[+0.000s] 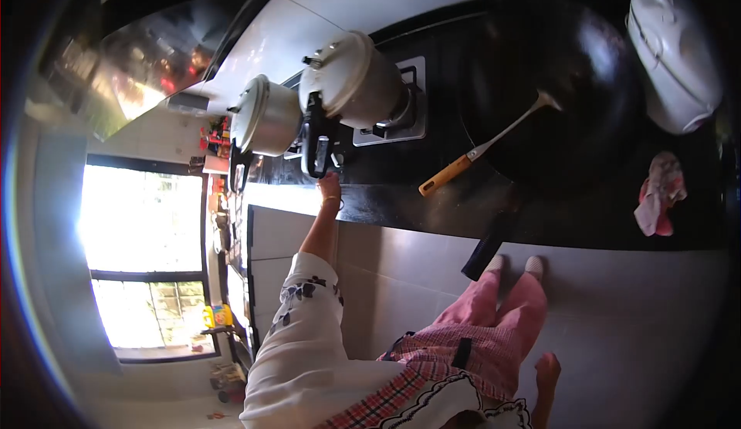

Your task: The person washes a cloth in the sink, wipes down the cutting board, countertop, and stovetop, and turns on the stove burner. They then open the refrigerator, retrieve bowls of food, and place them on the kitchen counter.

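My left hand reaches to the front edge of the stove, just below the black handle of a silver pressure cooker. Its fingers are closed together, and what they hold is too small to make out. Hanging beside my body, my right hand is loosely curled, with nothing visible in it. A second pressure cooker stands to the left. In the large dark wok rests a spatula with a wooden handle, which sticks out over the rim.
A pink and white cloth lies on the dark counter at the right, below a white, bag-like object. The wok's black handle juts over the counter's front edge. A bright window is at the far left.
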A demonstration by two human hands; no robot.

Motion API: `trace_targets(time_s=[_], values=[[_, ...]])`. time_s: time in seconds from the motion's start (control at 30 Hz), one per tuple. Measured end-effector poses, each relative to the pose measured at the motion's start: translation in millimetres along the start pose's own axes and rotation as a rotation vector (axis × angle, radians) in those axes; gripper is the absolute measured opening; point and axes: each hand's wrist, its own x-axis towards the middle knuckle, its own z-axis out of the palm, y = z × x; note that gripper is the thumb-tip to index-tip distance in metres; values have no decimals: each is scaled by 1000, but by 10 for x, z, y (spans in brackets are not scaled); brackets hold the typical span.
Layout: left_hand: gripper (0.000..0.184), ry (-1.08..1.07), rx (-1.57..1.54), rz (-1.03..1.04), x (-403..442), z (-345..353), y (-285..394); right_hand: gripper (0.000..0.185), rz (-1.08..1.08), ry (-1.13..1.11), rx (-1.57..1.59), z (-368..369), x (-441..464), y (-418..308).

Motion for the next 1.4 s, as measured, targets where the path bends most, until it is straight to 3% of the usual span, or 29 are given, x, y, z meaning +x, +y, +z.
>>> trace_targets(time_s=[0.03,0.17,0.23,0.33,0.57,0.63,0.93,1.4], values=[[25,33,55,20,90,83,-70,18,156,-14,197,151,-68,115],[32,28,134,97,258,156,-45,19,410,-4,413,809,-349,589],[35,46,163,163,316,246,-55,22,636,-21,592,1013,-462,680],[37,-70,346,183,498,256,-59,22,768,-14,819,1319,-606,825],[39,-26,376,159,384,281,204,23,843,-21,756,1810,-679,888],[39,-40,409,220,555,340,28,25,991,-2,807,1840,-631,864],[40,-78,508,132,667,360,-47,29,934,129,1082,1747,-554,740],[36,-41,429,136,688,398,-76,32,852,106,1029,1555,-368,570]])
